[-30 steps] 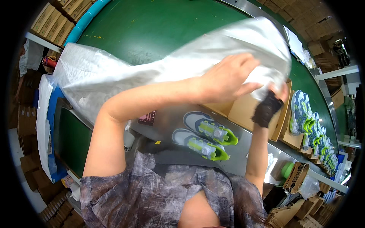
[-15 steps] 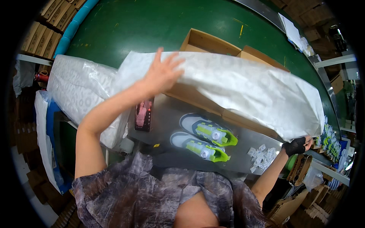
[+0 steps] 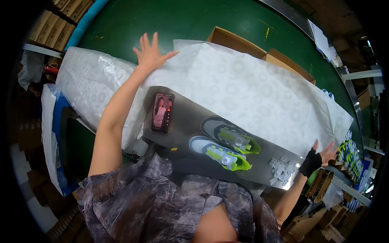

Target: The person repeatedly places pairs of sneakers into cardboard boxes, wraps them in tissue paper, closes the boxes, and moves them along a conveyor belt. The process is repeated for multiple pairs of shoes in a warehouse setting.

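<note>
A large sheet of white patterned tissue paper (image 3: 251,85) lies spread over the brown shoebox (image 3: 237,43), whose far walls show behind it. My left hand (image 3: 150,54) has its fingers spread at the sheet's far left corner. At the near right corner my right hand (image 3: 322,157), wearing a black fingerless glove, is open beside the paper's edge. Between my arms a pair of sneakers, white and grey with lime-green trim, rests on the grey metal table: one shoe (image 3: 231,134) by the paper, the other (image 3: 221,153) closer to me.
A phone (image 3: 163,113) with a lit screen lies left of the shoes. Small white packets (image 3: 282,170) are heaped on the right. A stack of wrapped tissue paper (image 3: 95,89) stands at left. Behind runs a green surface (image 3: 170,18); more shoes (image 3: 350,156) sit far right.
The tissue sheet has come down flatter over the box, covering its near side. My left hand has moved left and away from me; my right hand has opened from its grip on the sheet's corner.
</note>
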Demonstrator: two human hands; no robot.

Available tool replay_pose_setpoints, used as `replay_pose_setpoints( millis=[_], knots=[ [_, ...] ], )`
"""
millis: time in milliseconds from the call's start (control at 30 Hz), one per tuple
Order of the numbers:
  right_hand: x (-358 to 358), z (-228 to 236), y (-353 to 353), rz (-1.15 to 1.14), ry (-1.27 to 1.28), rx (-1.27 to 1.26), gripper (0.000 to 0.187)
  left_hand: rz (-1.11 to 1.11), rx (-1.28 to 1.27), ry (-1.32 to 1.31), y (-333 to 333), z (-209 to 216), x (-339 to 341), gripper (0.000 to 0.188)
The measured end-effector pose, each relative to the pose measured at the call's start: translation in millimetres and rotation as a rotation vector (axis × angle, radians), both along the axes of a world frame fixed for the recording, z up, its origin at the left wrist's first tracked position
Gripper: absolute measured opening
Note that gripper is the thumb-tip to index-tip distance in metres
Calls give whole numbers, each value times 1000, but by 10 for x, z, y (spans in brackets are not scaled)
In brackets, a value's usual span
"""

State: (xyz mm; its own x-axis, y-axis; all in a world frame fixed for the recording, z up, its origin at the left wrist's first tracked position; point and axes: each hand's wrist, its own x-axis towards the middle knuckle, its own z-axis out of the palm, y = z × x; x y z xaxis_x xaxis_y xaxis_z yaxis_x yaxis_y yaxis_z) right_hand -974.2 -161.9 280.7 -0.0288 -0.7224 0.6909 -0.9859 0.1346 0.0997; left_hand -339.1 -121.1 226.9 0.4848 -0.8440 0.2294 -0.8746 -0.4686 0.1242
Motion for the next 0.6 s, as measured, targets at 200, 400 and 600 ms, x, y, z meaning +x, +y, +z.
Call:
replay_pose_setpoints(
  millis=[200,400,600],
  knots=[
    [180,-437,61,-72,-50,478,75,179,451,1283,-191,-42,60,66],
    [332,-398,243,146,-274,393,76,-111,-89,926,-303,-266,440,44],
    [922,-259,1022,832,-170,549,38,152,-126,1517,-235,-524,323,45]
  ],
)
